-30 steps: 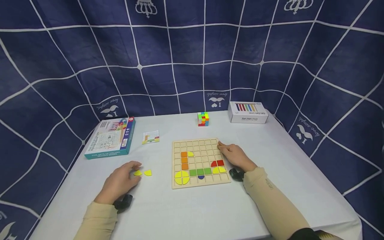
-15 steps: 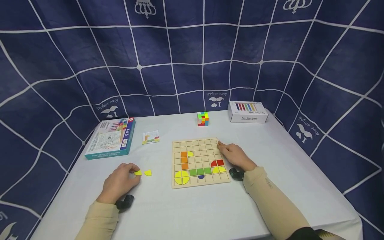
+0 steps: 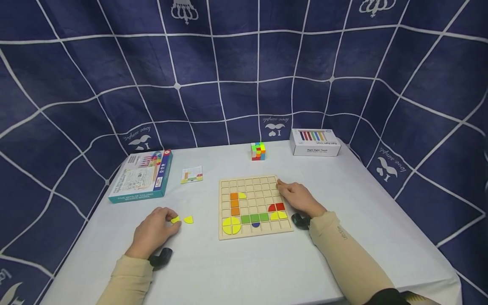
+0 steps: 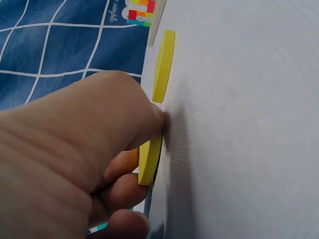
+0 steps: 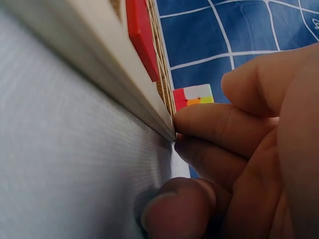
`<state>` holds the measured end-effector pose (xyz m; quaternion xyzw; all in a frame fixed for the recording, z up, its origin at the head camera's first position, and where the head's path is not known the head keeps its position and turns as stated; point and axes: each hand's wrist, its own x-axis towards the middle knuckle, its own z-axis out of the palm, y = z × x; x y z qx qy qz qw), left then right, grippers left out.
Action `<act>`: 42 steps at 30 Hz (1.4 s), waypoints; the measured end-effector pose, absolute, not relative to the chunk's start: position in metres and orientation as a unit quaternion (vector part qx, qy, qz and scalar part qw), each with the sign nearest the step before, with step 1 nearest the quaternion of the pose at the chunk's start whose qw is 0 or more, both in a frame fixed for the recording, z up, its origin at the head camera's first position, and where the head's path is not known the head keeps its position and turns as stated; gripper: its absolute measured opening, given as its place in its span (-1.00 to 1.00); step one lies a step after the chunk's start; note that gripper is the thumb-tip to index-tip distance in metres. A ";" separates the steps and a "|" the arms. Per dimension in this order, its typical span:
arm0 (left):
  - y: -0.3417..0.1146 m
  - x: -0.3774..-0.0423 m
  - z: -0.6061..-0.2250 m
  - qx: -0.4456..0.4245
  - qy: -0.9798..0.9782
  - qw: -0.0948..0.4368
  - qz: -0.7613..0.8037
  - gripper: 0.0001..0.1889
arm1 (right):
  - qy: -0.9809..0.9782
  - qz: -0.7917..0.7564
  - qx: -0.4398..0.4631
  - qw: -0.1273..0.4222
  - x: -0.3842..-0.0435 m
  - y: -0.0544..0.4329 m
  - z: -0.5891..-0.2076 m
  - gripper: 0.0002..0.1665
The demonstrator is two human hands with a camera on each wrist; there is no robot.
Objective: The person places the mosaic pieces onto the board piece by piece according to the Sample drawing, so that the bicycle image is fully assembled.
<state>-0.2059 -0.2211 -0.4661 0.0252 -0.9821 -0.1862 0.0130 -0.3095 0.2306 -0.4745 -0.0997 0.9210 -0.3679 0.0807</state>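
Note:
My left hand (image 3: 154, 232), left of the board, pinches a yellow quarter-circle tile (image 4: 149, 162) between thumb and fingers, low at the tablecloth. A second yellow quarter-circle tile (image 3: 188, 219) lies flat just to its right. The wooden grid board (image 3: 253, 186) sits mid-table, carrying orange squares (image 3: 234, 203), green squares (image 3: 254, 218), red tiles (image 3: 280, 206), a blue half-circle (image 3: 256, 225) and several yellow quarter-circles, four-part disc included (image 3: 231, 225). Fingertips of my right hand (image 3: 302, 199) touch the board's right edge; in the right wrist view the fingers extend loosely to its side (image 5: 99, 59).
A small pattern card (image 3: 192, 174) lies behind the left hand. Farther left is a flat teal-edged box (image 3: 141, 176). A colour puzzle cube (image 3: 258, 151) and a white box (image 3: 315, 143) stand at the back, before a blue checked curtain (image 3: 236, 55).
My left fingers have closed in on the left yellow tile and now pinch it. The right hand and the board stay put.

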 end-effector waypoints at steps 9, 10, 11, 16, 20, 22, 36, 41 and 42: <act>-0.206 -0.202 -0.465 -0.015 -0.977 0.095 -0.189 -0.66 | 0.925 -0.359 -0.096 0.079 -0.308 0.230 -0.473 -0.40; -0.199 -0.201 -0.465 -0.029 -0.975 0.109 -0.192 -0.67 | 0.926 -0.357 -0.097 0.079 -0.308 0.231 -0.473 -0.40; -0.192 -0.199 -0.464 -0.044 -0.973 0.119 -0.195 -0.68 | 0.925 -0.357 -0.098 0.079 -0.308 0.231 -0.473 -0.40; -0.147 -0.189 -0.456 -0.114 -0.961 0.121 -0.223 -0.72 | 0.924 -0.364 -0.085 0.083 -0.307 0.232 -0.472 -0.41; -0.112 -0.185 -0.448 -0.183 -0.951 0.096 -0.229 -0.74 | 0.926 -0.361 -0.082 0.080 -0.307 0.232 -0.472 -0.41; -0.096 -0.187 -0.444 -0.222 -0.947 0.088 -0.213 -0.76 | 0.926 -0.359 -0.084 0.078 -0.309 0.232 -0.473 -0.40; 0.009 -0.215 -0.447 -0.314 -0.943 0.041 -0.107 -0.77 | 0.921 -0.369 -0.100 0.073 -0.309 0.228 -0.475 -0.40; 0.022 -0.216 -0.455 -0.320 -0.941 0.052 -0.096 -0.79 | 0.926 -0.357 -0.110 0.060 -0.308 0.229 -0.476 -0.41; 0.023 -0.216 -0.456 -0.322 -0.940 0.054 -0.097 -0.79 | 0.926 -0.356 -0.111 0.057 -0.308 0.229 -0.476 -0.42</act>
